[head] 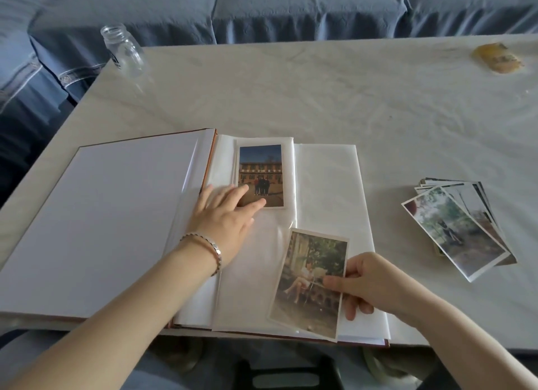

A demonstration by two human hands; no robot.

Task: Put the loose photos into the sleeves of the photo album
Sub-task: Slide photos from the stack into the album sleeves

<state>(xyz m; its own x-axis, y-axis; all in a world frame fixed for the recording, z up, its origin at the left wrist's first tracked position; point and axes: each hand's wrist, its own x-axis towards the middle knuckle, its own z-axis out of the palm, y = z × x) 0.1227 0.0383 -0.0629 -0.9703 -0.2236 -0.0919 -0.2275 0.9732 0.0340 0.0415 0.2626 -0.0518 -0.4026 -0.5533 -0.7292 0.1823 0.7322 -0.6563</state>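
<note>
One photo (261,175) sits sleeved far on the album's (116,215) right page, the left hand's (224,215) grip flat and open on its corner, the right hand's (372,282) grip pinches a second photo (311,276) over the near sleeve, and a stack (457,229) waits on the table (320,93) at right, so most seems left.

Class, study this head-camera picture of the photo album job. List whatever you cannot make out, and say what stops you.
All head view:
- the photo stack: the top print covers the lower ones, so only their edges show.
- the held photo: inside the clear sleeve or lying on it? Glare hides this, and the right hand covers one edge.
- the upper photo: the left hand hides its lower corner.
- the glass jar: label too small.
- the yellow object: blurred.
</note>
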